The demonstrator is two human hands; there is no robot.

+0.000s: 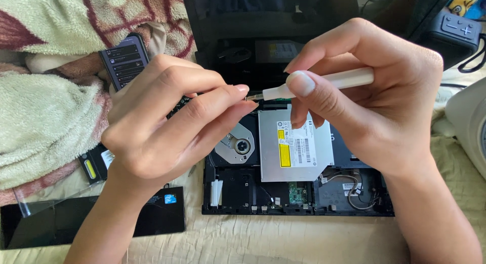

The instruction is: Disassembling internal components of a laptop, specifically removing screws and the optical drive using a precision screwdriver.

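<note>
You have two hands in view, the left hand [167, 124] and the right hand [374, 102]. You hold one white screwdriver [324, 84]. There is one opened laptop [304, 193], and inside it one silver disc drive [296, 147]. One phone [124, 59] lies at the left, on one blanket [45, 117]. One black panel [162, 216] lies near the lower left. One black speaker [453, 33] stands at the upper right corner.

A fleecy cream blanket [45, 117] with dark red pattern fills the bed's left side, a black phone [124, 59] lying on it. A black speaker [453, 36] sits at the far right corner.
</note>
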